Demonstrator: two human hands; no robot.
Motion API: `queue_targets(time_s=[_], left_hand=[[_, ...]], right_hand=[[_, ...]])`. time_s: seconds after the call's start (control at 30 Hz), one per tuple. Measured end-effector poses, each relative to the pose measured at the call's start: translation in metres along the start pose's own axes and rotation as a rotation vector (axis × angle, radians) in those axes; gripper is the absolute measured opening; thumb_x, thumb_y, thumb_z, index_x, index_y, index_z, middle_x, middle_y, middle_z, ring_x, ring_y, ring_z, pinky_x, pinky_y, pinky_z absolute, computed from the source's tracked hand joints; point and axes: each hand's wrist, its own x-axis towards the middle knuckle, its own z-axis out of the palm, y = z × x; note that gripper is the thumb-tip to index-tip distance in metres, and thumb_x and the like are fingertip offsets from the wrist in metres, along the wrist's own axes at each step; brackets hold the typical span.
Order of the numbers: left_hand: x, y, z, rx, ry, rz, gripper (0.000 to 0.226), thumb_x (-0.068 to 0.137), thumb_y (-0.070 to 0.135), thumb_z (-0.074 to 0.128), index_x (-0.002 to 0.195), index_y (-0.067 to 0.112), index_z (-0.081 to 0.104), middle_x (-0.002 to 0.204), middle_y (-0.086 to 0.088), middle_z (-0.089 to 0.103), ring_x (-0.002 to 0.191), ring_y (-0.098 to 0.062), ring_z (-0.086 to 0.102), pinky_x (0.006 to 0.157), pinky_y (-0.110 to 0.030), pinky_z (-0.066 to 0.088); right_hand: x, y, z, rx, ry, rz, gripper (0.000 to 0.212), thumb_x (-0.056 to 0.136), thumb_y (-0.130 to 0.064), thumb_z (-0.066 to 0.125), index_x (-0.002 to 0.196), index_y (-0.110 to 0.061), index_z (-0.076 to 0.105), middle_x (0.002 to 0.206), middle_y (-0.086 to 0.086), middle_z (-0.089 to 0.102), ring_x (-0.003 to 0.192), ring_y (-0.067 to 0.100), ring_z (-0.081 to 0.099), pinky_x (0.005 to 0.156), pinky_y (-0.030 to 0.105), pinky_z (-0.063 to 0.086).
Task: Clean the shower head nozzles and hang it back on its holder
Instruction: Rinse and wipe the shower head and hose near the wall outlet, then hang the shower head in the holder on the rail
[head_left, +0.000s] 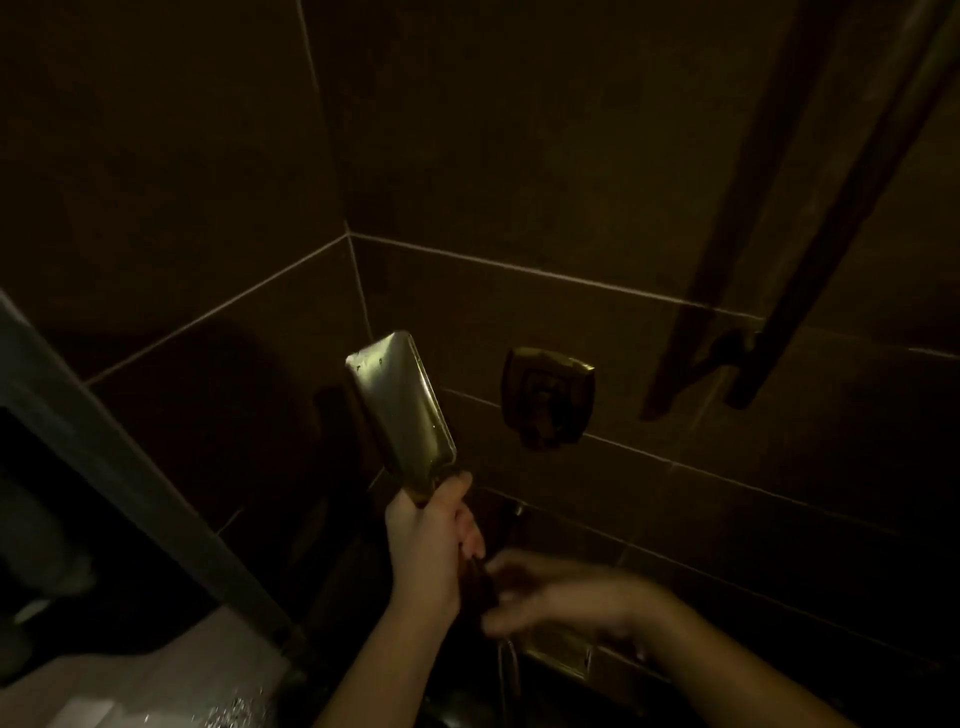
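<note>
A rectangular metal shower head (400, 400) stands upright in dim light, its smooth back facing me, so the nozzles are hidden. My left hand (431, 551) grips its handle just below the head. My right hand (550, 592) is blurred at the handle's lower end, fingers curled near it; whether it holds anything is unclear. The wall holder (548, 397) sits on the tiles to the right of the head, with nothing in it. The hose (509, 670) hangs down below my hands.
Dark tiled walls meet in a corner behind the shower head. A dark rail or pipe (810, 208) slants down the right wall. A metal wall plate (563, 657) sits low under my right hand. A glass door frame (130, 467) runs along the left.
</note>
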Motion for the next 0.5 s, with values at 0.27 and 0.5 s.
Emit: queue_targets(time_s=[0.27, 0.5], left_hand=[[0.066, -0.049, -0.068, 0.159, 0.185, 0.016, 0.018, 0.096, 0.003, 0.061, 0.080, 0.010, 0.056, 0.047, 0.001, 0.044, 0.040, -0.013, 0.042, 0.045, -0.032, 0.038], [0.094, -0.075, -0.073, 0.128, 0.210, -0.042, 0.021, 0.095, 0.016, 0.069, 0.078, 0.013, 0.056, 0.046, 0.000, 0.040, 0.038, -0.013, 0.038, 0.044, -0.029, 0.034]], right_hand=[[0.123, 0.017, -0.151, -0.169, 0.858, 0.085, 0.048, 0.096, -0.045, 0.054, 0.114, -0.002, 0.063, 0.097, 0.020, 0.066, 0.075, 0.026, 0.060, 0.063, 0.034, 0.045], [0.177, 0.018, -0.185, 0.120, 0.881, 0.069, 0.076, 0.092, -0.067, 0.037, 0.141, -0.009, 0.047, 0.142, 0.021, 0.050, 0.125, 0.040, 0.051, 0.105, 0.053, 0.042]])
